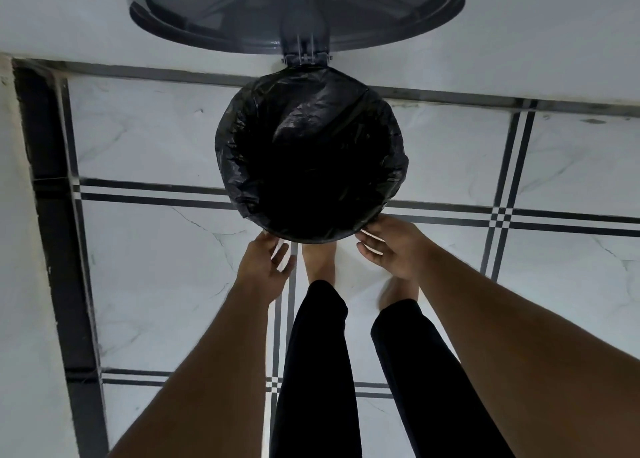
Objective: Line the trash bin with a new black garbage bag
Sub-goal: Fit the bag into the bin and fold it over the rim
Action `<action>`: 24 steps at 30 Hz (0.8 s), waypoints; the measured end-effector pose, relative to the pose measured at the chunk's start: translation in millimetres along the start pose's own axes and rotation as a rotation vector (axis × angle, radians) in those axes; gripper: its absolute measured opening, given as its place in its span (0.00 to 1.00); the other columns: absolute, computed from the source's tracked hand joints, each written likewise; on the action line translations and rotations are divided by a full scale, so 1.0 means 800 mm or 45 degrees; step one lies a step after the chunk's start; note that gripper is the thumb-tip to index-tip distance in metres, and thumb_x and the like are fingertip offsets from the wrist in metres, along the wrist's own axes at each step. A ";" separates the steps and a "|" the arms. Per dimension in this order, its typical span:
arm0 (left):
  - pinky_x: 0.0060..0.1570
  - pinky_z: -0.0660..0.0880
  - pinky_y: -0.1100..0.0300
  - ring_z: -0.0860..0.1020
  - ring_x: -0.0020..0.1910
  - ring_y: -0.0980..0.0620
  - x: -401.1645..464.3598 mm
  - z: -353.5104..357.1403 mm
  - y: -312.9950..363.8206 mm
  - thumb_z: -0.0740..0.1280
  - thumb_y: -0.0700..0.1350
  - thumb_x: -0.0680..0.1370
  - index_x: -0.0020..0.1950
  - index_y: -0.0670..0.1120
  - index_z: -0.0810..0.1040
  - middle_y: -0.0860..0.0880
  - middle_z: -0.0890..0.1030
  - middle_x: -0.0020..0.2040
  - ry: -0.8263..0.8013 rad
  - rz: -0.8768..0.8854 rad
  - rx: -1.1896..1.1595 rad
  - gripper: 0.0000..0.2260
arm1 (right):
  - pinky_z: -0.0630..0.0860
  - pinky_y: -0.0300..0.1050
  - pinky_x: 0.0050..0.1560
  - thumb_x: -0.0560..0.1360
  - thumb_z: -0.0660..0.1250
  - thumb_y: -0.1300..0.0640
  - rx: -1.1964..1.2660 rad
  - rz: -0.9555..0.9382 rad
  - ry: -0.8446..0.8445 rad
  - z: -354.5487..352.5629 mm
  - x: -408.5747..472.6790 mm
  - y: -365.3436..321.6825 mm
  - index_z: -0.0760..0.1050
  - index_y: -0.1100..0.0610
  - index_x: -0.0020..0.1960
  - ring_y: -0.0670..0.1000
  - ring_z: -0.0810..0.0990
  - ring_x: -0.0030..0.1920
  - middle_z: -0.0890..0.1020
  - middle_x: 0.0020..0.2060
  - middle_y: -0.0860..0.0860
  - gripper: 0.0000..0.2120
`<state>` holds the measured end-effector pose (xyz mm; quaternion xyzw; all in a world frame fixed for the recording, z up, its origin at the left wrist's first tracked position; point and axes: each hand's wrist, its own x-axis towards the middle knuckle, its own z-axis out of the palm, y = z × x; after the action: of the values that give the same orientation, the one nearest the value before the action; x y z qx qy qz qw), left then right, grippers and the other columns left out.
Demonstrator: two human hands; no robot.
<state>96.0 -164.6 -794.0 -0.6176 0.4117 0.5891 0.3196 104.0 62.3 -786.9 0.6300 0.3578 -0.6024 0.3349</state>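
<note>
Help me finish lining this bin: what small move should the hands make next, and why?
Probably tuck the bag edge down over the near rim. The bag already covers the bin's mouth, the lid stands open, and the left hand and right hand sit open at the near rim, so only snugging seems left.

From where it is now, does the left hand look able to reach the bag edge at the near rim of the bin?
Probably yes. The left hand sits open just below the near rim, fingers almost at the black garbage bag, with nothing between them. The right hand is off to the other side.

White marble floor tiles (145, 277) (black-striped borders), white wall (69, 14)
</note>
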 end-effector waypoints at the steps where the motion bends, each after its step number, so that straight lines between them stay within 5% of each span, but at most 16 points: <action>1: 0.69 0.76 0.48 0.76 0.70 0.50 -0.003 0.005 0.005 0.66 0.45 0.85 0.68 0.51 0.79 0.50 0.77 0.72 0.062 -0.001 0.011 0.12 | 0.85 0.49 0.55 0.84 0.70 0.64 -0.006 -0.006 0.016 -0.001 -0.002 -0.002 0.83 0.57 0.57 0.51 0.88 0.54 0.89 0.49 0.52 0.05; 6: 0.74 0.72 0.49 0.77 0.72 0.47 -0.024 0.016 0.025 0.57 0.51 0.87 0.78 0.47 0.73 0.49 0.76 0.76 0.364 0.040 -0.173 0.21 | 0.86 0.48 0.51 0.86 0.61 0.59 0.277 -0.196 0.415 0.006 -0.018 -0.027 0.79 0.56 0.55 0.53 0.85 0.46 0.85 0.52 0.55 0.08; 9: 0.75 0.70 0.48 0.78 0.70 0.47 -0.044 0.027 0.038 0.54 0.59 0.87 0.78 0.48 0.73 0.48 0.79 0.72 0.238 0.118 -0.222 0.25 | 0.84 0.52 0.56 0.87 0.57 0.45 0.355 -0.383 0.347 0.019 -0.030 -0.045 0.78 0.58 0.66 0.54 0.83 0.53 0.81 0.61 0.62 0.20; 12: 0.80 0.63 0.42 0.75 0.74 0.45 -0.051 0.030 0.054 0.50 0.64 0.86 0.79 0.47 0.72 0.48 0.79 0.72 0.019 0.103 -0.216 0.30 | 0.79 0.54 0.67 0.89 0.49 0.38 0.169 -0.388 0.202 0.031 -0.035 -0.050 0.79 0.49 0.62 0.53 0.82 0.63 0.84 0.61 0.50 0.24; 15: 0.81 0.57 0.38 0.71 0.78 0.45 -0.048 0.037 0.075 0.50 0.61 0.85 0.83 0.48 0.66 0.47 0.75 0.77 0.197 0.066 -0.064 0.30 | 0.77 0.48 0.53 0.89 0.48 0.40 0.020 -0.420 0.261 0.039 -0.035 -0.063 0.76 0.52 0.59 0.48 0.80 0.53 0.82 0.53 0.47 0.23; 18: 0.73 0.69 0.48 0.75 0.70 0.45 -0.046 0.057 0.102 0.54 0.63 0.84 0.81 0.48 0.69 0.50 0.76 0.72 0.500 0.379 0.044 0.29 | 0.70 0.45 0.43 0.88 0.52 0.39 -0.108 -0.612 0.374 0.042 -0.025 -0.081 0.70 0.48 0.52 0.48 0.73 0.43 0.74 0.45 0.45 0.16; 20: 0.68 0.73 0.50 0.77 0.63 0.48 -0.043 0.072 0.122 0.55 0.63 0.85 0.78 0.48 0.72 0.52 0.76 0.65 0.479 0.661 0.184 0.28 | 0.72 0.47 0.47 0.86 0.52 0.36 -0.229 -0.714 0.359 0.047 -0.020 -0.090 0.71 0.46 0.48 0.48 0.75 0.44 0.76 0.44 0.44 0.17; 24: 0.73 0.73 0.43 0.78 0.65 0.45 -0.036 0.094 0.157 0.48 0.71 0.83 0.77 0.52 0.75 0.49 0.80 0.68 0.305 0.653 0.681 0.34 | 0.74 0.56 0.70 0.86 0.47 0.32 -0.585 -0.709 0.348 0.053 -0.018 -0.110 0.80 0.53 0.72 0.57 0.81 0.66 0.84 0.66 0.53 0.34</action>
<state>-49.1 -151.8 -762.2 -0.4539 0.7261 0.4455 0.2613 6.5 71.6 -773.9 0.4919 0.6821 -0.4849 0.2401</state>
